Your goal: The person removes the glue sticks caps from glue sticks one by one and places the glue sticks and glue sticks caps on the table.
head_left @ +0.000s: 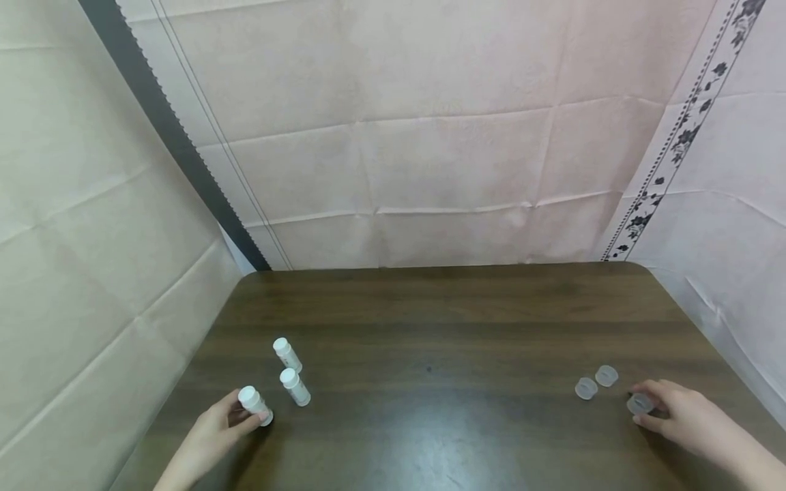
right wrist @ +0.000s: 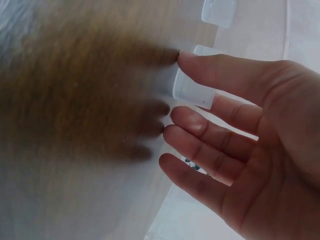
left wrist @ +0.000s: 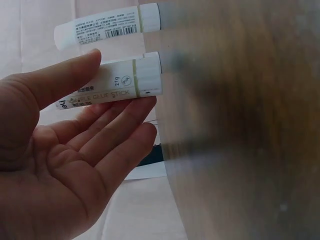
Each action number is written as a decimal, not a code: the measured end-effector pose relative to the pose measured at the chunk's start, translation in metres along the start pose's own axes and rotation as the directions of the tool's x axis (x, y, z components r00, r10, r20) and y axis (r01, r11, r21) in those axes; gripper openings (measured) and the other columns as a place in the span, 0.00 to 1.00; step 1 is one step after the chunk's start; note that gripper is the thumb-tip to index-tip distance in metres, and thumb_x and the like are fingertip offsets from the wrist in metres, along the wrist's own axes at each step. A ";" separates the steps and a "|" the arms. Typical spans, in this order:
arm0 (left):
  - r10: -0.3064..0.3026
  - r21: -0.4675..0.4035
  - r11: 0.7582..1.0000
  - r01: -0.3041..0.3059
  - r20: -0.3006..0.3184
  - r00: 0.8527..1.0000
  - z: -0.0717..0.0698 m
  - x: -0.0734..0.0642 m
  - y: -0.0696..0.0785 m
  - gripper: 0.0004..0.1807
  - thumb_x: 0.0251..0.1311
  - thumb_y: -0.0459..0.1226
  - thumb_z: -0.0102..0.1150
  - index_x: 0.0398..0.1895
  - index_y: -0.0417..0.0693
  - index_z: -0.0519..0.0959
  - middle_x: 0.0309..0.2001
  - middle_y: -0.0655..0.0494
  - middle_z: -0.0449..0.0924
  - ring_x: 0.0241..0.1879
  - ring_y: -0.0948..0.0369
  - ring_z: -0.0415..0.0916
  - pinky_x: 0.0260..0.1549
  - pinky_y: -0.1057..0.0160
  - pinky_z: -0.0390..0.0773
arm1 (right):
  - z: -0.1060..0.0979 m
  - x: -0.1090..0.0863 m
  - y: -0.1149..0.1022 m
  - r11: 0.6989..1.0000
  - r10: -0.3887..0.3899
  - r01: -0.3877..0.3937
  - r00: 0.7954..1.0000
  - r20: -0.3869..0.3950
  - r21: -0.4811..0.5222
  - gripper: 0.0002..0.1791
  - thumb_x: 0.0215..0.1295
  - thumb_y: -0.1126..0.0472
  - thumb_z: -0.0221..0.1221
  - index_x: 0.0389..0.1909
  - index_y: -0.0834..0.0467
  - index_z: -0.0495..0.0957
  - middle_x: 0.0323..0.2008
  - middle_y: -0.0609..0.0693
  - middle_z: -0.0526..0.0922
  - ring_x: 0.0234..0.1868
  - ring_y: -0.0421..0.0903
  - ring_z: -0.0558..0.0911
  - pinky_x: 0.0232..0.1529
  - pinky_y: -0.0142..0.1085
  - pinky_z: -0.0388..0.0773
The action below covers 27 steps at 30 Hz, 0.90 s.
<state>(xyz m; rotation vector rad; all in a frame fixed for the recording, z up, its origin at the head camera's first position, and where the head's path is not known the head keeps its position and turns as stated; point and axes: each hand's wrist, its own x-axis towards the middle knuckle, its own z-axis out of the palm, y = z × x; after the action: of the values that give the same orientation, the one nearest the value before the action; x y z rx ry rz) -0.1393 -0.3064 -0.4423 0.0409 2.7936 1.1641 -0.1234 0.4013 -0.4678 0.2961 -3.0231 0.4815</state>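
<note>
At the table's left side my left hand holds a white glue stick between thumb and fingers; it stands upright, base on the wood. Printed letters on its label show in the left wrist view, the thumb covering part. Two more white glue sticks, a far one and a nearer one, stand just beyond it. On the right, my right hand pinches a small translucent plastic cap at the tabletop, thumb on one side and index finger on the other. Its remaining fingers are spread, tips near the wood.
Two similar translucent caps, one on the left and one farther back, lie beside the right hand. The brown wooden table has rounded far corners. Pale creased cloth hangs behind it and at both sides.
</note>
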 end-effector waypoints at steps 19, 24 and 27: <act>-0.011 0.076 0.997 0.010 0.006 1.000 0.001 -0.006 -0.001 0.18 0.64 0.45 0.67 0.47 0.42 0.76 0.46 0.52 0.83 0.51 0.49 0.81 0.47 0.49 0.80 | 0.003 -0.002 -0.002 1.000 -0.007 0.006 0.998 -0.056 -0.024 0.21 0.49 0.57 0.76 0.44 0.58 0.83 0.36 0.46 0.82 0.35 0.45 0.81 0.35 0.47 0.78; -0.024 0.077 0.997 0.023 0.009 1.000 0.003 -0.005 -0.001 0.18 0.64 0.46 0.67 0.47 0.43 0.76 0.45 0.53 0.82 0.51 0.50 0.81 0.47 0.50 0.80 | 0.004 -0.003 -0.001 1.000 0.020 -0.019 0.999 -0.040 0.010 0.28 0.51 0.57 0.76 0.51 0.64 0.79 0.38 0.52 0.83 0.36 0.49 0.81 0.37 0.53 0.79; -0.017 0.075 0.997 0.017 0.004 1.000 0.004 -0.004 -0.001 0.19 0.65 0.45 0.67 0.48 0.42 0.76 0.46 0.52 0.82 0.50 0.49 0.81 0.45 0.49 0.80 | 0.007 -0.006 0.001 1.000 0.013 -0.015 0.996 -0.083 -0.013 0.32 0.48 0.57 0.77 0.53 0.64 0.77 0.35 0.47 0.82 0.34 0.40 0.78 0.35 0.48 0.78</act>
<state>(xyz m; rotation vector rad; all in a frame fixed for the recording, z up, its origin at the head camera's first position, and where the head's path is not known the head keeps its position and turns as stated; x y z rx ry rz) -0.1345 -0.3050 -0.4453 0.0259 2.8267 1.0535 -0.1181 0.4009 -0.4752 0.2479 -2.9488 0.4617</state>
